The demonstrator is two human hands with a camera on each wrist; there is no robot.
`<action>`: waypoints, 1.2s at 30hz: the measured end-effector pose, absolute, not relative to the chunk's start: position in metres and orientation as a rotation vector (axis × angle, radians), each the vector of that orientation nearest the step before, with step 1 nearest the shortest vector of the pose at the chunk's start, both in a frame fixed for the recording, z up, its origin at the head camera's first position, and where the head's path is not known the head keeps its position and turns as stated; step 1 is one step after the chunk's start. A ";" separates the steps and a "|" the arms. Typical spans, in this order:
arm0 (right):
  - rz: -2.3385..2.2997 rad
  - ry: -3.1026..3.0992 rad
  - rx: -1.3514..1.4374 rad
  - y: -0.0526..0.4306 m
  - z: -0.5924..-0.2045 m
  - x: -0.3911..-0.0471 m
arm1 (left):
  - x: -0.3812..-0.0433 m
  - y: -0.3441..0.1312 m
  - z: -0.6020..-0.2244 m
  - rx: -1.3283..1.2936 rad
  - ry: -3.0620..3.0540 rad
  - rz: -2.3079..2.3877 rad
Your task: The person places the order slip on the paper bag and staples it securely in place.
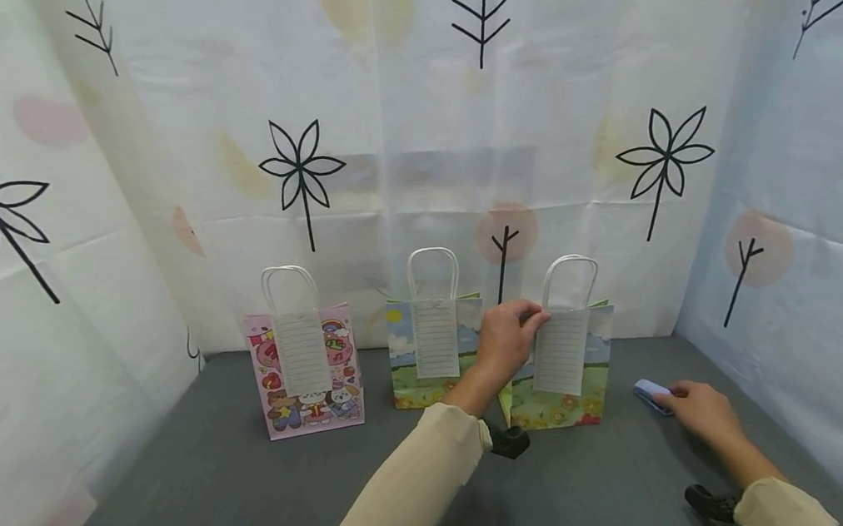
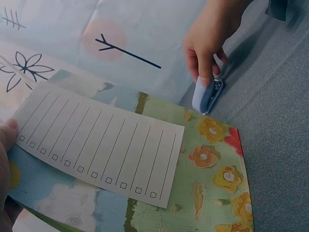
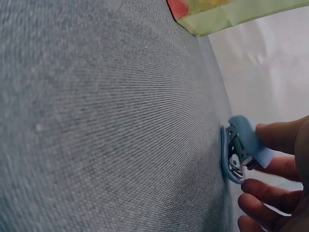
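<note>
My left hand [image 1: 507,339] pinches the top edge of a lined checklist sheet [image 1: 561,353] against the rim of the right-hand paper gift bag [image 1: 597,381]. This bag has a painted flower meadow and a white twisted handle. In the left wrist view the thumb [image 2: 8,135] lies on the sheet's upper end, and the fingers behind are mostly hidden. To the right of the bag, my right hand [image 1: 701,414] grips a small light-blue stapler [image 3: 248,142] between thumb and fingers. The stapler is at the grey tabletop, its metal parts showing.
A pink cartoon gift bag [image 1: 310,415] stands at the left, and another meadow gift bag [image 1: 405,381] stands in the middle. Each has a lined sheet on its front. Printed white cloth [image 1: 414,180] encloses the grey table [image 1: 185,484] at the back and sides.
</note>
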State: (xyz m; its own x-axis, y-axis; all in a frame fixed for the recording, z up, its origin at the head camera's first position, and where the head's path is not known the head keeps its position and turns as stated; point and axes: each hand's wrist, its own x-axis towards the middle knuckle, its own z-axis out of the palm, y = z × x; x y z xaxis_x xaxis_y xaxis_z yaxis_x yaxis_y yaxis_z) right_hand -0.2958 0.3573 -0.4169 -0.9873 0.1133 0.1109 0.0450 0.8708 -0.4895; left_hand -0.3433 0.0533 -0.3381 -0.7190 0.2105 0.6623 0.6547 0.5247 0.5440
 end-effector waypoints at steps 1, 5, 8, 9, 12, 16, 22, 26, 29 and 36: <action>0.752 -2.891 -0.098 0.357 -0.418 -0.296 | -0.343 0.053 -0.338 -0.703 -2.238 -1.113; 0.752 -2.867 -0.039 0.355 -0.420 -0.295 | -0.344 0.052 -0.338 -0.707 -2.230 -1.113; 0.770 -2.875 -0.023 0.354 -0.420 -0.295 | -0.343 0.051 -0.338 -0.710 -2.227 -1.119; 0.775 -2.876 -0.020 0.354 -0.420 -0.295 | -0.343 0.051 -0.338 -0.709 -2.226 -1.124; 0.788 -2.869 0.001 0.354 -0.420 -0.295 | -0.343 0.050 -0.338 -0.702 -2.230 -1.133; 0.807 -2.845 0.025 0.356 -0.422 -0.295 | -0.343 0.051 -0.337 -0.698 -2.234 -1.131; 0.813 -2.867 0.051 0.358 -0.423 -0.299 | -0.343 0.052 -0.337 -0.698 -2.234 -1.138; 0.801 -2.880 0.063 0.357 -0.421 -0.301 | -0.342 0.052 -0.337 -0.698 -2.230 -1.147; 0.774 -2.892 0.092 0.358 -0.422 -0.302 | -0.342 0.052 -0.338 -0.705 -2.224 -1.153; 0.558 -2.937 0.244 0.356 -0.427 -0.309 | -0.342 0.052 -0.338 -0.716 -2.223 -1.133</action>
